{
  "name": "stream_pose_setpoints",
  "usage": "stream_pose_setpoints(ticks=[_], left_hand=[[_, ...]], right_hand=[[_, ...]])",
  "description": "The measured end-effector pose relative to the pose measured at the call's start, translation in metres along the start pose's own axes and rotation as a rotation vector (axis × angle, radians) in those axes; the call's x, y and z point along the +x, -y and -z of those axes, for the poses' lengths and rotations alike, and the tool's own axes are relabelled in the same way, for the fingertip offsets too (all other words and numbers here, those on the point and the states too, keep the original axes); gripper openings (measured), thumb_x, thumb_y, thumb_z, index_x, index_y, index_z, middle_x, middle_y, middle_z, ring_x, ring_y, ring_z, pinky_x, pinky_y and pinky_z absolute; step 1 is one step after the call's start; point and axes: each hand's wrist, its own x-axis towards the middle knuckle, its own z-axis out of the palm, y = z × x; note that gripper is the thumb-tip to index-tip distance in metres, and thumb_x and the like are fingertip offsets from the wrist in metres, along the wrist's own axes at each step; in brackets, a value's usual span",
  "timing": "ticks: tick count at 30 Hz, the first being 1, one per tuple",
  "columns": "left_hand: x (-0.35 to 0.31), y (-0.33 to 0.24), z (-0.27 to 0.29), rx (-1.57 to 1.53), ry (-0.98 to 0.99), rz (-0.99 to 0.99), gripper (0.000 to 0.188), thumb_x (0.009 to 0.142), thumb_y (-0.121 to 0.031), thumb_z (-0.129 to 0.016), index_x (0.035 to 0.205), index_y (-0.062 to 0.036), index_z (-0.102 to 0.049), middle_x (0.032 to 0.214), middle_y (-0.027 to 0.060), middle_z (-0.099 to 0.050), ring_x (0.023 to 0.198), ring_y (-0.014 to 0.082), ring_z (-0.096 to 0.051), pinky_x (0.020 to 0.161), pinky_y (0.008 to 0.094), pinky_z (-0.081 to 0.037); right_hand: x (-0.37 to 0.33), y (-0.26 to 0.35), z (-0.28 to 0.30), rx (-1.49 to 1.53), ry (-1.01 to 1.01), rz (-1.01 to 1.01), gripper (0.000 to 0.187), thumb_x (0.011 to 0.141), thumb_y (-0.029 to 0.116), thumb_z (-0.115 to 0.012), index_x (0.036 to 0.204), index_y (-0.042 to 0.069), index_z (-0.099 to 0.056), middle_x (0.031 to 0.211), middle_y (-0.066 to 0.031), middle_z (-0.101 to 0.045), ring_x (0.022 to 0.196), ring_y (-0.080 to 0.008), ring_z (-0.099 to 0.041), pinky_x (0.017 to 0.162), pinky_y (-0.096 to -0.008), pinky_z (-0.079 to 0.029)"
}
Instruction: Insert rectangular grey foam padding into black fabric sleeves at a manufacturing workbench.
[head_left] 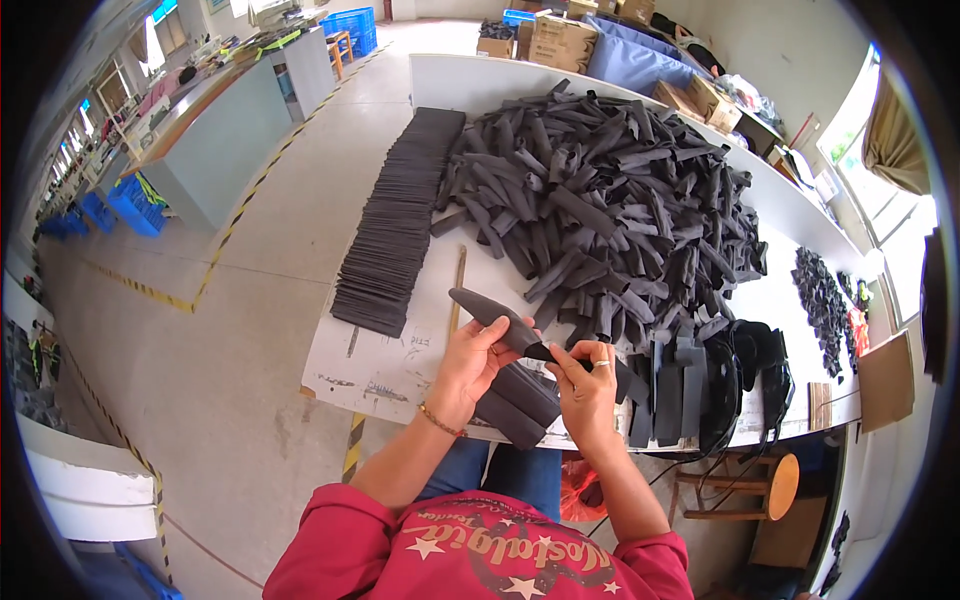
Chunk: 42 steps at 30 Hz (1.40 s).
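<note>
Red shirt fabric (475, 555) lay nearest the camera, below the near edge of the white table (400, 372). Both forearms reached over that edge. Just inside it, left of its middle, the left hand (472, 358) gripped a dark tubular piece (490, 312) between thumb and fingers, its pointed end slanting toward the table's far left corner. The right hand (585, 385) pinched the other end, fingers curled in; whether a fingertip sat inside the opening could not be told.

Flat dark pieces (518, 405) lay beneath the hands at the near edge. A packed row of flat pieces (395, 225) ran along the left edge, and a heap of rolled pieces (610, 200) stood toward the far edge.

For good results, the left grip needed to be firm but light, so that the wall was not creased. The right fingertips were best worked evenly around the rim, with the seam, if any, straight. Adequate clearance from the heap was advisable, since loose pieces could have slid underhand.
</note>
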Motion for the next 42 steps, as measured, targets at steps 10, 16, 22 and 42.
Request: stream_pose_setpoints(ticks=[10,16,22,42], left_hand=[[-0.011,0.013,-0.017,0.026,0.009,-0.138,0.026,0.096,-0.008,-0.056,0.120,0.0001,-0.048,0.113,0.0207,-0.064,0.103,0.0269,-0.066,0.088,0.0405,-0.056],[-0.021,0.018,-0.034,0.128,0.048,-0.310,0.031,0.097,-0.008,-0.055,0.125,-0.0005,-0.044,0.116,0.0187,-0.063,0.107,0.0259,-0.064,0.093,0.0372,-0.053],[-0.005,0.029,-0.013,0.006,0.203,-0.201,0.021,0.098,-0.018,-0.056,0.113,-0.0022,-0.057,0.099,0.0159,-0.069,0.112,0.0303,-0.061,0.101,0.0424,-0.046],[-0.016,0.031,-0.003,-0.119,0.143,-0.141,0.023,0.099,-0.019,-0.055,0.111,-0.0004,-0.059,0.109,0.0181,-0.068,0.102,0.0247,-0.064,0.095,0.0373,-0.049]], right_hand=[[-0.002,0.008,-0.008,-0.190,-0.084,0.081,0.047,0.068,0.000,-0.077,0.113,0.003,-0.066,0.095,-0.0116,-0.050,0.086,-0.0304,-0.049,0.074,-0.0405,-0.044],[-0.006,0.017,-0.014,-0.034,-0.105,-0.043,0.056,0.069,0.003,-0.079,0.121,0.000,-0.059,0.106,-0.0170,-0.048,0.094,-0.0345,-0.049,0.082,-0.0437,-0.044],[-0.012,0.022,-0.019,0.038,-0.019,-0.020,0.053,0.070,0.001,-0.077,0.115,0.000,-0.049,0.110,-0.0196,-0.053,0.100,-0.0381,-0.053,0.083,-0.0453,-0.045],[-0.001,0.025,-0.030,0.033,0.129,0.130,0.038,0.069,0.003,-0.076,0.098,0.003,-0.051,0.097,-0.0178,-0.055,0.088,-0.0378,-0.054,0.078,-0.0458,-0.045]])
